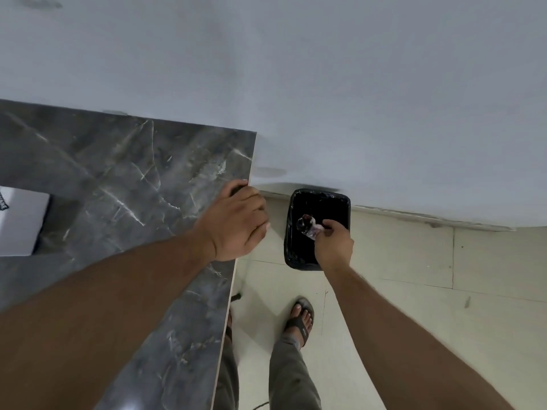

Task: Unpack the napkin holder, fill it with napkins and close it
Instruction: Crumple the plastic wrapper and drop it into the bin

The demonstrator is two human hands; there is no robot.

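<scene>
Right hand (334, 242) pinching crumpled clear wrapping (307, 226) over black lined bin (344, 202) just beneath, left hand (236, 220) curled closed on marble counter (118, 173) edge beside it, white box (20, 220) far left, sandalled foot (302, 318) below

Looks to me like home interior: dark marble-look counter (118, 179) against plain pale wall (325, 84), cream tiled floor (414, 276), small black lined bin (318, 229), sandalled foot (300, 319).

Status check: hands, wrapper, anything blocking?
Left hand gripping marble counter edge. Right hand holds crumpled plastic wrapper over black bin. Nothing blocking.
</scene>
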